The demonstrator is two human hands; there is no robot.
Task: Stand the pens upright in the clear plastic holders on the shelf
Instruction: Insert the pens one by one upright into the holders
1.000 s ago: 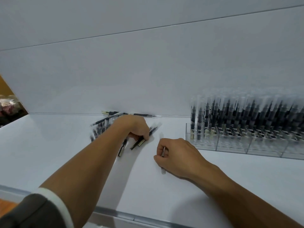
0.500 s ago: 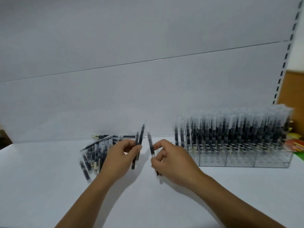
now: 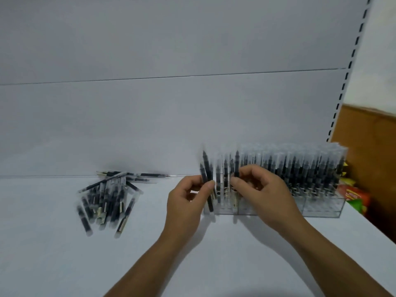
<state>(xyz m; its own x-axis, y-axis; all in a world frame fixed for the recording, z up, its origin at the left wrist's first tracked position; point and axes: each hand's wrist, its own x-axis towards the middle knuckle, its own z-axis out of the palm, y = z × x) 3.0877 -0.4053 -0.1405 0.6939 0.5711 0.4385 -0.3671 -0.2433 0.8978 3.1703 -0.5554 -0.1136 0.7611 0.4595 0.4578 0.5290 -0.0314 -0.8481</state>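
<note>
A row of clear plastic holders (image 3: 321,207) stands on the white shelf at the right, packed with upright black pens (image 3: 300,166). My left hand (image 3: 186,202) pinches two black pens (image 3: 206,172) upright just left of the holders' left end. My right hand (image 3: 263,194) pinches one pen (image 3: 236,161) upright over the leftmost holder, its lower end hidden behind my fingers. A loose pile of black pens (image 3: 107,196) lies flat on the shelf to the left.
The white shelf (image 3: 64,254) has a white back panel (image 3: 171,125) close behind the holders. A slotted upright (image 3: 345,82) marks the shelf's right end. Beyond it are a brown board (image 3: 368,146) and colourful packets (image 3: 355,196).
Both hands have carried their pens rightward from mid-shelf to the left end of the holders. The view has swung right, so the loose pile now sits further left.
</note>
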